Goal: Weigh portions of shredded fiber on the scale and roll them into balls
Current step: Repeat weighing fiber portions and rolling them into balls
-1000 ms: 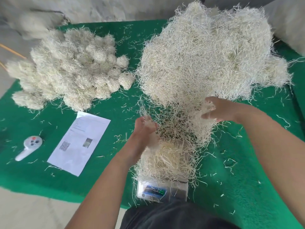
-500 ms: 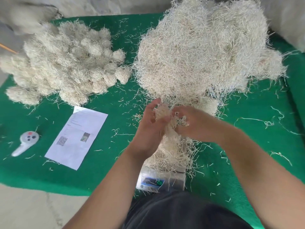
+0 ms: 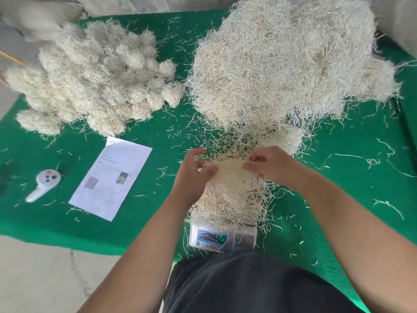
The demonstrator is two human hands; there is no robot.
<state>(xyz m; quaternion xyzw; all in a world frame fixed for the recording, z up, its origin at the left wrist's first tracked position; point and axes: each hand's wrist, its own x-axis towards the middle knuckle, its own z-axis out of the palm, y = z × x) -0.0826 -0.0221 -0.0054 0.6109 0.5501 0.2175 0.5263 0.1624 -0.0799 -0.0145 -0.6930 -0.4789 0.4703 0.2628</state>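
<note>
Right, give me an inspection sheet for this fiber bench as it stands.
Surface: green felt mat, littered with stray strands.
Job's things: small digital scale heaped with pale fiber portion; big loose shredded fiber pile behind; heap of rolled fiber balls far left.
Clutter: white printed paper sheet; white handheld remote.
Hands: left hand and right hand pinch the portion's top.
Cables: nothing seen.
Surroundings: pale concrete floor.

We count one scale [image 3: 222, 236], one large loose fiber heap [image 3: 282, 64], one pile of rolled balls [image 3: 94, 75] too numerous to count exactly, one printed sheet [image 3: 112, 177], one white remote [image 3: 44, 184], and two hands.
</note>
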